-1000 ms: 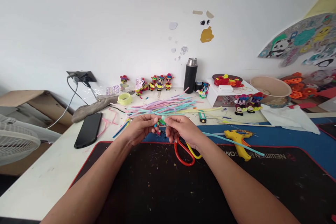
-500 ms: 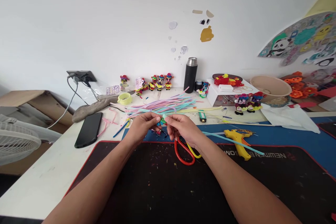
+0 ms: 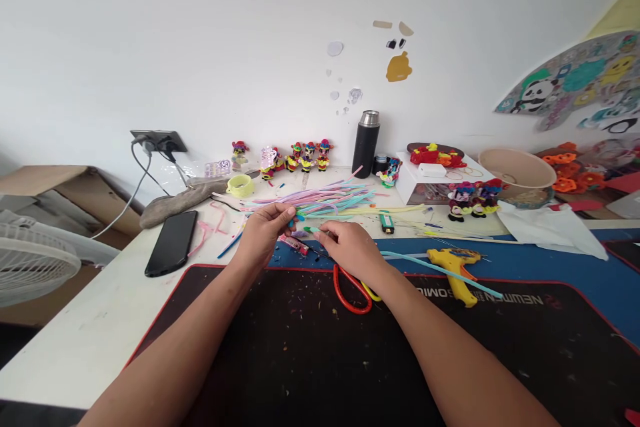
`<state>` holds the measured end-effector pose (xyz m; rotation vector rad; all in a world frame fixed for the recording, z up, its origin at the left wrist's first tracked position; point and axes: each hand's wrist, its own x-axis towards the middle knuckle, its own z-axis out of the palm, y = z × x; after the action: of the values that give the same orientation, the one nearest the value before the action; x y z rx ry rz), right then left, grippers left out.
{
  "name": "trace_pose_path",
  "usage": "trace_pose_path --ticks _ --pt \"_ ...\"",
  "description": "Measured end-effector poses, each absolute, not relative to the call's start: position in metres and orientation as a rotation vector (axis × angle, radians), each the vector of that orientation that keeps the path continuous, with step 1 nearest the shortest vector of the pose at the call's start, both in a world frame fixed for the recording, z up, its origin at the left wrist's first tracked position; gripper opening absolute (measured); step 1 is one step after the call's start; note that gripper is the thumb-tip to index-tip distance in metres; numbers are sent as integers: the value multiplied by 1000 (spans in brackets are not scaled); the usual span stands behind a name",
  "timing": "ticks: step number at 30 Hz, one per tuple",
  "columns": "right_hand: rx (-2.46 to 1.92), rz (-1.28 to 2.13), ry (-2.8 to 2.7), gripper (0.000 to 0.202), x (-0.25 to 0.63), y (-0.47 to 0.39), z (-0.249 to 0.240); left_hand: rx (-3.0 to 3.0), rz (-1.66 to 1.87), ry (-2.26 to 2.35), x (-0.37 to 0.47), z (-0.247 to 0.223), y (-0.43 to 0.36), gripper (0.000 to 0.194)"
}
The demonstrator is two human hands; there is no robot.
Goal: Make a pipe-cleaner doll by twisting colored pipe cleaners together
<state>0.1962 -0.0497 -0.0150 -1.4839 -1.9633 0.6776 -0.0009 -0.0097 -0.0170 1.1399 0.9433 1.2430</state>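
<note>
My left hand is closed, thumb and forefinger pinching a small blue fuzzy piece, mostly hidden by the fingers. Held in a pinch of my right hand is a short mint-green pipe cleaner piece that points left. A small gap separates the two pieces. Beyond the hands lies a loose bundle of pastel pipe cleaners. Red-and-yellow-handled scissors rest under the right wrist. Between the hands, on the blue surface, lies a small pink-and-white tube or packet.
A yellow glue gun and a light-blue pipe cleaner lie right of my right arm. A phone is at left. Several small figures, a black flask and a white box stand along the wall.
My hands have drawn apart: the left slightly left and up, the right slightly right. The blue and green pieces, close together before, are now separated. The view has shifted slightly.
</note>
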Motion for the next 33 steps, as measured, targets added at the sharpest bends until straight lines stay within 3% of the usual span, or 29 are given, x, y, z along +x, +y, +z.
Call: trace_pose_path --ticks 3,7,18,21,27,33 --pt "-1617 505 -2052 22 192 -49 -14 1154 1224 939 0 -20 -9 37" --pt "-1633 537 -2041 28 189 -49 -16 1195 1179 959 1 -24 -10 38" --pt "-1245 1203 -1585 36 195 -45 -27 1350 999 1014 3 -18 -16 42" --pt "-1283 1116 -1638 32 193 -48 -25 1349 957 1022 4 -17 -17 43" --pt "-1424 610 -1989 21 189 -55 -17 1313 913 1019 4 -21 -16 42" --pt "-1412 648 -1949 16 188 -54 -21 1272 931 992 10 -24 -18 41"
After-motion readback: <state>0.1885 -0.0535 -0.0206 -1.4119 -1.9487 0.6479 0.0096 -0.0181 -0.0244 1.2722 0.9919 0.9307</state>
